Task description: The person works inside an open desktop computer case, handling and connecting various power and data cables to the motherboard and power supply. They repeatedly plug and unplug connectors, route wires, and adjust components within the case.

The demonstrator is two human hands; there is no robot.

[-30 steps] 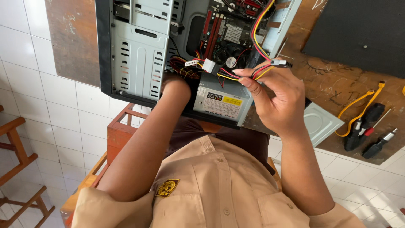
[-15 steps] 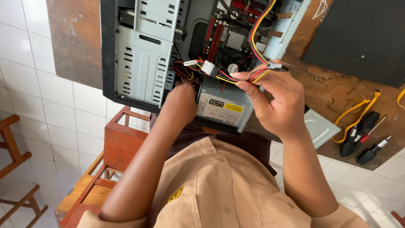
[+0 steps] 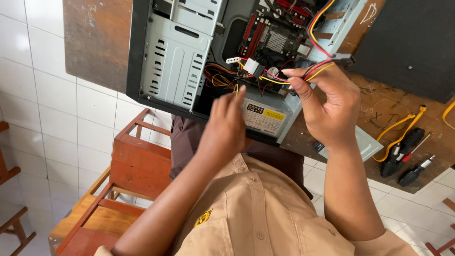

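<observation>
Right hand point(image 3: 332, 106) pinches the coloured wires point(image 3: 289, 78) over the open computer case point(image 3: 180, 61); left hand point(image 3: 227, 123) hovers beside the power supply point(image 3: 265, 116), fingers loose, holding nothing.

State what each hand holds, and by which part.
The right hand pinches a bundle of red, yellow and black wires partway along, near its connector. The left hand holds nothing, hovering at the power supply.

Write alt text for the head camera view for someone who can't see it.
A person's right hand pinches a bundle of red, yellow and black wires over an open computer case, while the left hand reaches toward the power supply. Screwdrivers lie on the wooden table.
</observation>
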